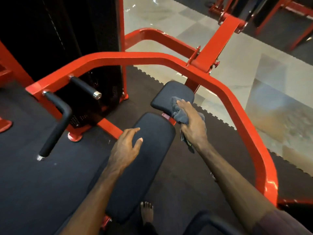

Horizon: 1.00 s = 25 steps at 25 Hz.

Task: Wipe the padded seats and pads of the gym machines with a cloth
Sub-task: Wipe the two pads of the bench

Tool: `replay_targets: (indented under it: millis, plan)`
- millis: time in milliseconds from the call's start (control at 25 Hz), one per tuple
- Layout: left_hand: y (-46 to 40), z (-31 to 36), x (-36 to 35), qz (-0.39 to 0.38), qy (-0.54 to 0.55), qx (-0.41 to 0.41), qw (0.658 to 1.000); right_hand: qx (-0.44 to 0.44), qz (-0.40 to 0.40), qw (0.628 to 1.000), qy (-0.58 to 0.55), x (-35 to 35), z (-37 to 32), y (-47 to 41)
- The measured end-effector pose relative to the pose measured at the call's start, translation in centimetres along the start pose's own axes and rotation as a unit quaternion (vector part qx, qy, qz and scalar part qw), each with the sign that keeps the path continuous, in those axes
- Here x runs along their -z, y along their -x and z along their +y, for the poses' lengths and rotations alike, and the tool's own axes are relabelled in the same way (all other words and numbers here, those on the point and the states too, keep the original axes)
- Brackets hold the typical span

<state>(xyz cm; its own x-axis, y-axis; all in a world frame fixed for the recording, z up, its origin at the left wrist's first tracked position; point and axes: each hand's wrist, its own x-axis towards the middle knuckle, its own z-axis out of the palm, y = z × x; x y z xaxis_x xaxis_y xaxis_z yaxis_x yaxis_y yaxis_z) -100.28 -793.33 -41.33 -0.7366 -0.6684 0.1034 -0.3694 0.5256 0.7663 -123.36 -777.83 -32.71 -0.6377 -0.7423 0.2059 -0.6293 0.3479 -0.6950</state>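
The cloth (179,110) is dark grey, soft and crumpled into a bunch, with a fuzzy surface like a small towel. The right hand (192,122) grasps it, fingers curled around the bunch, and holds it against the near right edge of the small pad (169,94). This pad is black, with rounded corners and a smooth, matte cover. Just beside it, nearer to the person, lies the long pad (145,160), also black and rounded, bigger and longer. Between the two pads a little red metal part shows.

The left hand (126,147) is released: its fingers are spread and only slightly bent, hold nothing, and hover over the far left part of the long pad; I cannot tell if they touch it.

A thick red frame (169,60) bends around both pads. On its left side two black handles (67,106) with silver ends stick out. A bare foot (147,212) stands on the dark rubber floor (33,184) near the long pad.

No writing or label can be read anywhere.
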Motion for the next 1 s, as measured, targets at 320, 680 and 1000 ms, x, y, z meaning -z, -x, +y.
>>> replay_targets:
  millis: [320, 680, 1000]
  plan:
    - [-17.8, 0.4, -9.2, 0.038, -0.014, -0.048, 0.998, 0.164, -0.134, 0.881, 0.423, -2.3, 12.1, -8.3]
    - [-21.3, -1.3, -14.7, 0.028, -0.045, -0.031, 0.998, 0.153, -0.043, 0.903, 0.398, -2.2, 14.4, -13.4]
    - [-21.4, -2.3, -15.2, 0.068, -0.047, -0.046, 0.995, 0.207, -0.070, 0.885, 0.412, -4.5, 12.4, -16.2]
